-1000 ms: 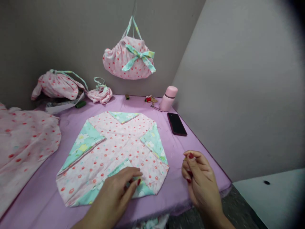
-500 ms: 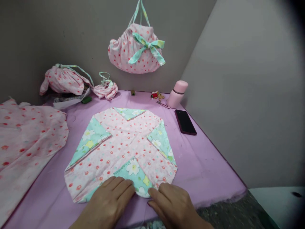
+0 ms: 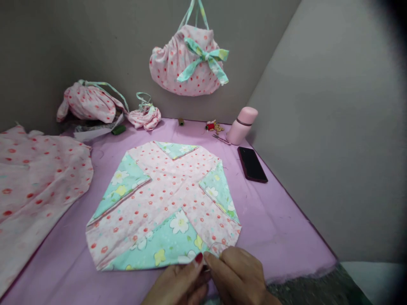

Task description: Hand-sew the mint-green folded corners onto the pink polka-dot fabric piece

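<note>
A pink dotted cloth (image 3: 171,190) lies spread on the table, its corners folded in as mint floral flaps. At the near edge, my left hand (image 3: 181,281) has its thumb on top and fingers beneath, pinching the rim of the near mint flap (image 3: 159,248). Right beside it, my right hand (image 3: 238,271) is closed in a pinch by the left thumb tip. A fine loop of thread (image 3: 219,244) shows just above the right hand. Whatever sits between the right fingertips is hidden.
More pink dotted fabric (image 3: 41,178) covers the left side. Behind are gathered pouches (image 3: 90,101), a green spool (image 3: 118,130), a red spool (image 3: 210,126), small snips (image 3: 221,139), a pink flask (image 3: 242,126) and a phone (image 3: 252,164). A bow-tied bag (image 3: 190,63) hangs at the wall.
My left hand has moved right, from lying flat on the near flap to pinching its edge beside my right hand. More of the flap shows. The view has shifted slightly.
</note>
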Demonstrator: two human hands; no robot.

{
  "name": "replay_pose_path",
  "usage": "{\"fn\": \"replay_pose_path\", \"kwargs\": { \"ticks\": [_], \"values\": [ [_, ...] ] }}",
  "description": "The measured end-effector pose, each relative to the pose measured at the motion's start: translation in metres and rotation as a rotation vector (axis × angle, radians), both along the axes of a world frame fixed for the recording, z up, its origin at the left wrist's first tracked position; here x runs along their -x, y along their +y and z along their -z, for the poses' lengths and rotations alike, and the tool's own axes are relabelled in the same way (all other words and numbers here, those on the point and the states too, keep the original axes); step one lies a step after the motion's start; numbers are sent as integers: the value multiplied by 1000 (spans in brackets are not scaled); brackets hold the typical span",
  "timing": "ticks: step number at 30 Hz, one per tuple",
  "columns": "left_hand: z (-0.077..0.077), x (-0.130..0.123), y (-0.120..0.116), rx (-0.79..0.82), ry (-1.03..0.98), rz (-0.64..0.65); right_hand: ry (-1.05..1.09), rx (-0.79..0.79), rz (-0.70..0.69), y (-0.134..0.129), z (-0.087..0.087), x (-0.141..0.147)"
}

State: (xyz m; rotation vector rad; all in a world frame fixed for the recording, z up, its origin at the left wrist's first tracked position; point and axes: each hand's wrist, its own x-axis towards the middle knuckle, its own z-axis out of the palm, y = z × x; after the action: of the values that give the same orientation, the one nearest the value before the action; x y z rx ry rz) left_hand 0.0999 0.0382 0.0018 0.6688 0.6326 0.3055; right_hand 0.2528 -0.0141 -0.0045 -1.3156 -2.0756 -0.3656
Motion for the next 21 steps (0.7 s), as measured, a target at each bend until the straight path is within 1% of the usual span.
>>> {"fn": "replay_pose_path", "kwargs": {
  "ticks": [2,3,4,5,8,10,12,15,16,18,20,21],
  "values": [
    [-4,-9,1,245,-6,-163,22,-30,-29,0,-1,0],
    [-6,-11,1,346,-2,-231,40,-10,-42,0,-2,-1],
    [-8,-13,1,417,16,-276,79,44,-53,0,-4,-2],
    [-10,-14,0,448,54,-298,151,119,-56,-1,-6,-4],
    [-15,-15,1,475,231,-357,458,394,1,-3,-15,-12],
    [-20,-15,3,486,331,-392,565,513,23,-3,-21,-17],
    [-23,-15,4,482,400,-340,551,549,-2,-1,-26,-20],
    [-26,-15,6,443,481,-221,472,524,-68,2,-31,-20],
    [-27,-16,6,430,492,-223,450,512,-88,3,-32,-20],
    [-29,-18,6,419,496,-305,414,504,-119,4,-33,-19],
    [-29,-20,5,431,487,-390,390,520,-126,5,-33,-19],
    [-29,-21,5,442,477,-413,380,532,-120,5,-33,-20]
  ]
}}
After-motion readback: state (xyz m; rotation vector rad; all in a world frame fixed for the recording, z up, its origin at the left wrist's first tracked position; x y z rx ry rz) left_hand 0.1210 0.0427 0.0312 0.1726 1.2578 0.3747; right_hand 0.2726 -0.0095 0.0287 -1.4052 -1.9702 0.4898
